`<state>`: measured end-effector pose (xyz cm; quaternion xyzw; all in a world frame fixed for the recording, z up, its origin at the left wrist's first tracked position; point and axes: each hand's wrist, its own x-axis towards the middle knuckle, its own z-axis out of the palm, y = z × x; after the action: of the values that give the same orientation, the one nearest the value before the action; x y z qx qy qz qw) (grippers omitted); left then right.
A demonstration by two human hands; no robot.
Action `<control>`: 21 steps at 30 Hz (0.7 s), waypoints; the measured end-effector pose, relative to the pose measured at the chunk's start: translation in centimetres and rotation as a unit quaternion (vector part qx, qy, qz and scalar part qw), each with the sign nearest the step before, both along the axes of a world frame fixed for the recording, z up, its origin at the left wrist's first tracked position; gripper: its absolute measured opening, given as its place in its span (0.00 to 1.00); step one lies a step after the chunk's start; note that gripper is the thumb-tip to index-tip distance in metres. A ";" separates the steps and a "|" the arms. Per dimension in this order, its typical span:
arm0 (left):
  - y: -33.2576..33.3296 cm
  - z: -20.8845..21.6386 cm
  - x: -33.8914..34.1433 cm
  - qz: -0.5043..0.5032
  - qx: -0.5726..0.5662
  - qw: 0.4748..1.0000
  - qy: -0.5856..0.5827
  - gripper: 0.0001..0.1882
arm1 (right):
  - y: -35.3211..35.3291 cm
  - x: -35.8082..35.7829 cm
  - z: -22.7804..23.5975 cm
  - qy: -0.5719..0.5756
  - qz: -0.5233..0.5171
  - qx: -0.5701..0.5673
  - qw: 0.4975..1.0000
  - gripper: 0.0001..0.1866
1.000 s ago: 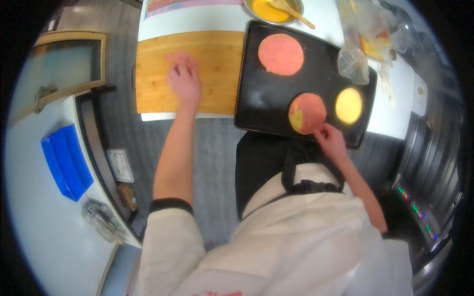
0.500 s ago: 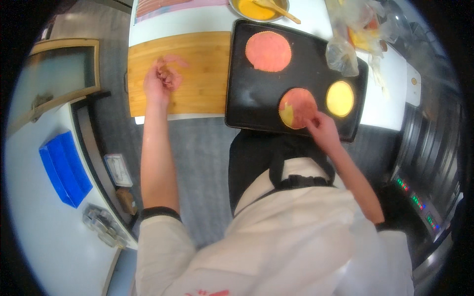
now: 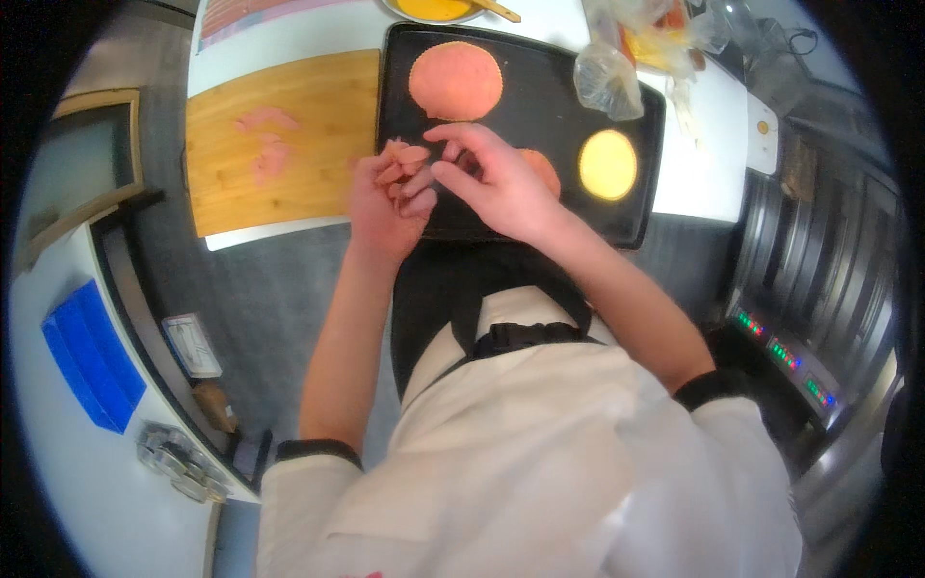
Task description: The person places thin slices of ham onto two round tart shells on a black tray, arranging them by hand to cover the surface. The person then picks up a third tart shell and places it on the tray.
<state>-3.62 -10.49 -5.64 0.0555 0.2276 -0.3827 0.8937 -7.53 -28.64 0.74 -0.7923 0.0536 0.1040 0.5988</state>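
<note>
My left hand [image 3: 385, 212] is closed round torn pieces of pink sliced meat [image 3: 412, 155], over the near left corner of a black baking tray [image 3: 540, 96]. Just to its right, my right hand [image 3: 511, 188] reaches across with thumb and forefinger apart, its fingertips close to the meat; I see nothing held in it. A yellow round crust [image 3: 608, 165] lies bare at the tray's right. Farther back sits a round covered in pink meat [image 3: 456, 82]. My right hand mostly hides another pink-topped round [image 3: 541, 171].
Left of the tray lies a wooden cutting board [image 3: 328, 116] bearing pink meat scraps [image 3: 270, 159]. Behind the tray stands a bowl of orange-yellow liquid [image 3: 434, 9] with a wooden utensil. Clear plastic bags [image 3: 609, 82] overlap the tray's far right corner. A blue bin [image 3: 93, 356] stands far left.
My left hand has come from the cutting board to the tray with meat in it, leaving scraps behind. My right hand has left the near pink-topped round and moved left beside it. The view has shifted.
</note>
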 end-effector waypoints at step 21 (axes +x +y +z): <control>-4.2 -0.5 -6.7 -0.158 0.245 0.952 -0.094 0.04 | -7.3 -5.2 -2.1 0.138 -0.090 0.120 0.979 0.06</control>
<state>-10.34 -14.64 -6.15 0.3435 0.2175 -0.4450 0.7979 -12.75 -35.95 -1.40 -0.6845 0.1939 0.1633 0.6835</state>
